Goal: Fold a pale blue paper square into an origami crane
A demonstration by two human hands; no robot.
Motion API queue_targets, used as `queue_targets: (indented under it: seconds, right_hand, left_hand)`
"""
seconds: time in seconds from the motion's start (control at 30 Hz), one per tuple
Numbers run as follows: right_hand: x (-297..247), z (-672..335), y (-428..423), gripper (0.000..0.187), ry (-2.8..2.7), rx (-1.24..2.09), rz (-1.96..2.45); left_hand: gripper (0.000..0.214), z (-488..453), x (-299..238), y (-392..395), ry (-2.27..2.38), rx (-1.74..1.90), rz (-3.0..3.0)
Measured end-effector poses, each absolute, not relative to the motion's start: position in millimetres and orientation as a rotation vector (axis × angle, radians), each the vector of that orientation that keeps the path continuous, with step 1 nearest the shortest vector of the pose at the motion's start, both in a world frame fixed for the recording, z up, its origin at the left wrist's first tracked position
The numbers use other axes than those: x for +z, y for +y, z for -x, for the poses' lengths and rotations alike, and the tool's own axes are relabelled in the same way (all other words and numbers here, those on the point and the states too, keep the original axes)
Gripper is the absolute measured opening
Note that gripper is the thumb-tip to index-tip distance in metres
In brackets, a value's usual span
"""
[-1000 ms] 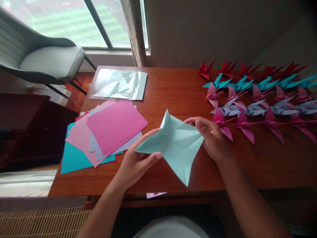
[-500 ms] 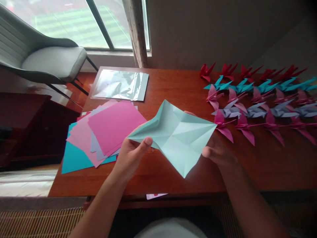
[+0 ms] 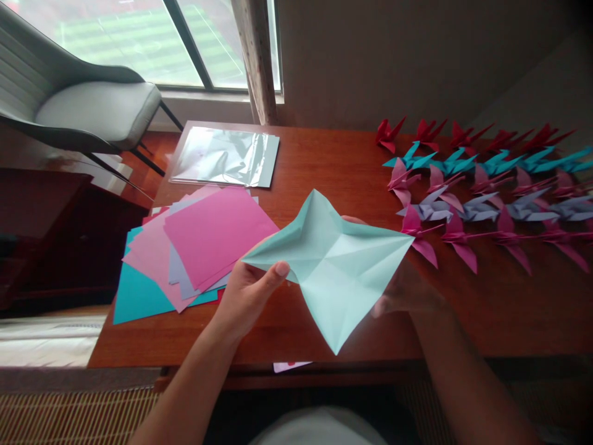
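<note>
Desk (image 3: 324, 154): brown wood | paper birds (image 3: 479, 207): five rows, right | coloured sheets (image 3: 215, 232): overlapping pile, left | pale green sheet (image 3: 327, 272): creased, above desk, between them | left hand (image 3: 243, 298): pinches sheet's left corner | right hand (image 3: 410, 296): partly behind sheet, cannot tell grip

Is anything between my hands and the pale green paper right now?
Nothing visible stands in the way. The left hand holds the paper near its left corner. The right hand is at the right side, partly hidden behind the sheet, so its fingers' contact can't be seen.
</note>
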State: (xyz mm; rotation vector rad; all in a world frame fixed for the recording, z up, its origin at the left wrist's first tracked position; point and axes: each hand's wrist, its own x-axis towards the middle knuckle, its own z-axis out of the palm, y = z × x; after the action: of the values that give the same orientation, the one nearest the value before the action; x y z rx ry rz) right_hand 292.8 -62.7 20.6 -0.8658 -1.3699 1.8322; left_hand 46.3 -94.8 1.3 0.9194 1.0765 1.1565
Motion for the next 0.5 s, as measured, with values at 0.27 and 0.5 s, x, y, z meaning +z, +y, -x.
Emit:
queue_targets:
  seconds: [0.27, 0.5]
  right_hand:
    - [20.3, -293.9, -63.0, 0.110, -1.293, 1.910, 0.842]
    - [27.4, -295.1, -65.7, 0.088, -1.432, 1.746, 1.026]
  left_hand:
    - [0.036, -44.2, -4.1, -95.7, 1.093, 1.177, -0.919]
    - [0.044, -43.5, -5.7, -95.3, 1.138, 1.135, -0.939]
